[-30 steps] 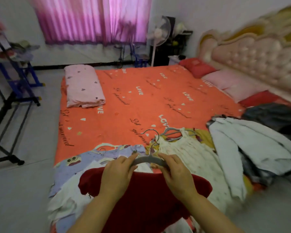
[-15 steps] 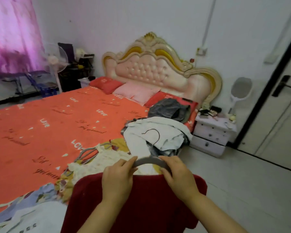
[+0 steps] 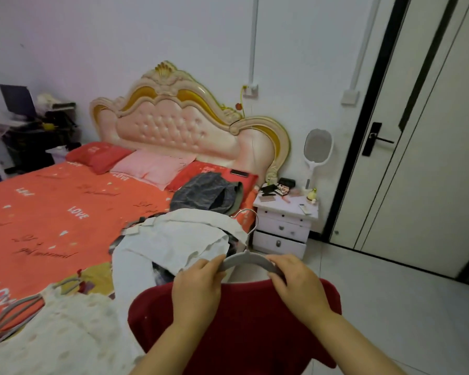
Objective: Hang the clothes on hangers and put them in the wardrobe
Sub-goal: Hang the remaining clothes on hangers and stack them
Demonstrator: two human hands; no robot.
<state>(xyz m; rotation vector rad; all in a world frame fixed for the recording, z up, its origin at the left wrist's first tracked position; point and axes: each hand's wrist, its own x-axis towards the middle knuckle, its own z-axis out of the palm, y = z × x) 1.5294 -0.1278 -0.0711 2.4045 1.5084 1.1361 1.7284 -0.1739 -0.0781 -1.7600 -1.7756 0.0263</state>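
A dark red garment [image 3: 244, 328] hangs on a grey hanger [image 3: 248, 259] with a metal hook, held up in front of me. My left hand [image 3: 198, 290] grips the hanger's left shoulder together with the red cloth. On the right shoulder my right hand [image 3: 295, 282] grips it the same way. More clothes lie on the bed: a white garment [image 3: 179, 239], a dark grey one [image 3: 206, 194] and a cream dotted dress [image 3: 52, 336] with spare grey hangers [image 3: 19, 309] beside it.
The bed [image 3: 52, 212] with an orange sheet fills the left, its pink headboard [image 3: 179, 123] against the wall. A white nightstand [image 3: 284, 223] with small items stands right of it. A door [image 3: 423, 147] with a black handle is at the right; tiled floor lies before it.
My view has swung right, from the foot of the bed and curtain to the headboard, nightstand and door. Both hands keep their hold on the hanger with the red garment.
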